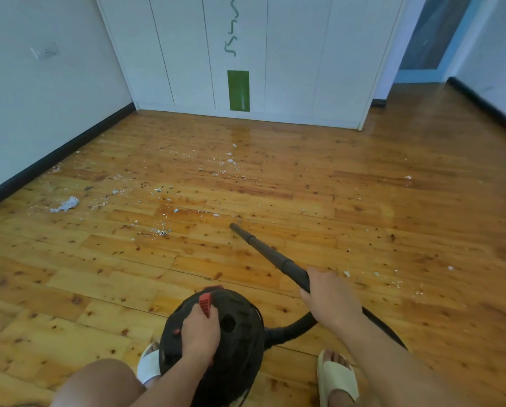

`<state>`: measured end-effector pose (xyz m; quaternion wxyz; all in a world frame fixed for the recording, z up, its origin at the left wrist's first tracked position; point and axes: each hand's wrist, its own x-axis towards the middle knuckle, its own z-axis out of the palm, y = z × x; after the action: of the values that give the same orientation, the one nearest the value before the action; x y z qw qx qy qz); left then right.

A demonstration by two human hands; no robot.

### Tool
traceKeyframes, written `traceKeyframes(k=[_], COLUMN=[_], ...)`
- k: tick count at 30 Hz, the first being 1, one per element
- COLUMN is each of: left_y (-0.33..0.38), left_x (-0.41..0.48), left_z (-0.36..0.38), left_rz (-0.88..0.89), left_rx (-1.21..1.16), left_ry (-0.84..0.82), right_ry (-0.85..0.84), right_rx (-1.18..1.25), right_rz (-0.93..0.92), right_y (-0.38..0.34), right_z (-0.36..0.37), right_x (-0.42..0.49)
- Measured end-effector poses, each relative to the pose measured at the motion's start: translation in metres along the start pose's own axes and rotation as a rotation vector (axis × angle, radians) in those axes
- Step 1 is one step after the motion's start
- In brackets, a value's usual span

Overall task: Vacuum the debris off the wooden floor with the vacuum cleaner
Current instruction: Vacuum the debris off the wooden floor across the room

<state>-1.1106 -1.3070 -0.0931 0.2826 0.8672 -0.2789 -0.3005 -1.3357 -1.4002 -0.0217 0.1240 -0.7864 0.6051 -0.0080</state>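
Note:
A round black vacuum cleaner [234, 342] with a red handle sits on the wooden floor [334, 201] between my feet. My left hand [200, 331] grips the red handle on its top. My right hand [331, 298] is closed around the black wand [263, 249], whose open tip rests near the floor at the middle of the view, pointing away and to the left. A black hose [293, 330] curves from the body toward the wand. White crumbs and dark specks of debris [161, 230] lie scattered ahead and left of the tip, with a crumpled white scrap [65, 204] further left.
A white wardrobe [290, 69] with a green panel fills the far wall. White walls with black skirting [55, 155] run along the left and the right. More white crumbs [392, 277] lie right of my right hand. An open doorway [430, 39] is far right. Pale slippers are on my feet.

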Motion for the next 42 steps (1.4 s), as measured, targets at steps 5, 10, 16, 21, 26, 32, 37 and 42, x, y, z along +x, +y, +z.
traceKeyframes(k=[5, 10, 16, 21, 26, 32, 37, 42], left_y=[0.000, 0.002, -0.001, -0.002, 0.003, 0.010, 0.014, 0.019], left_x=[-0.004, -0.008, -0.003, 0.001, 0.005, 0.018, 0.033, 0.036], left_z=[0.003, 0.002, 0.001, -0.001, -0.001, -0.002, -0.002, -0.002], left_rz=[-0.006, 0.010, 0.053, 0.046, 0.032, 0.033, 0.033, 0.039], left_rx=[-0.020, -0.028, -0.026, -0.066, -0.106, -0.106, -0.089, -0.089], left_ry=[0.014, 0.010, -0.007, -0.028, -0.015, -0.005, 0.005, 0.015], right_ry=[0.013, 0.013, -0.090, -0.060, -0.063, -0.062, -0.054, -0.050], right_rx=[0.004, 0.031, 0.136, 0.170, 0.194, 0.233, 0.255, 0.209], right_rz=[0.028, 0.082, 0.077, 0.073, 0.047, 0.025, 0.010, -0.030], right_y=[0.015, 0.025, 0.025, 0.008, -0.008, -0.021, -0.030, -0.027], right_z=[-0.005, -0.001, 0.017, 0.022, 0.028, 0.037, 0.047, 0.047], right_x=[-0.010, -0.017, -0.023, -0.012, 0.000, 0.021, 0.036, 0.039])
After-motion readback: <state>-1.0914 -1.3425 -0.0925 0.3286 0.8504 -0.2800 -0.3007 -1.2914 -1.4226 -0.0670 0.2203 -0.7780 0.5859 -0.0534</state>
